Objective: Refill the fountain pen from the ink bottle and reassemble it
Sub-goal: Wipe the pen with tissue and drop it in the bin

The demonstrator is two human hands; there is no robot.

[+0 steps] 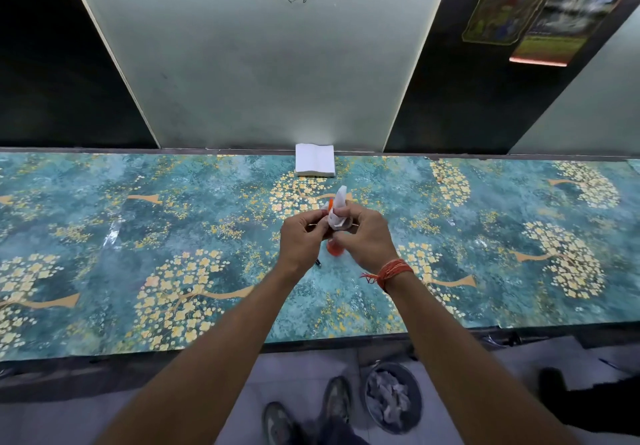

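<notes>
Both hands meet above the middle of the teal flowered table (173, 236). My right hand (363, 236) grips a white tissue (337, 209) wrapped around a thin orange pen part (330, 204), whose end pokes out beside the tissue. My left hand (301, 236) pinches the same bundle from the left; what lies between its fingertips is hidden. Under the hands an orange-red round object (334, 249), perhaps the ink bottle, rests on the table, mostly covered. A dark slim tip (318, 263) shows on the table just below my left hand.
A stack of white tissues (315, 161) lies at the table's far edge against the wall. On the floor near my shoes stands a round bin (377, 372) holding crumpled tissues. An orange thread band circles my right wrist.
</notes>
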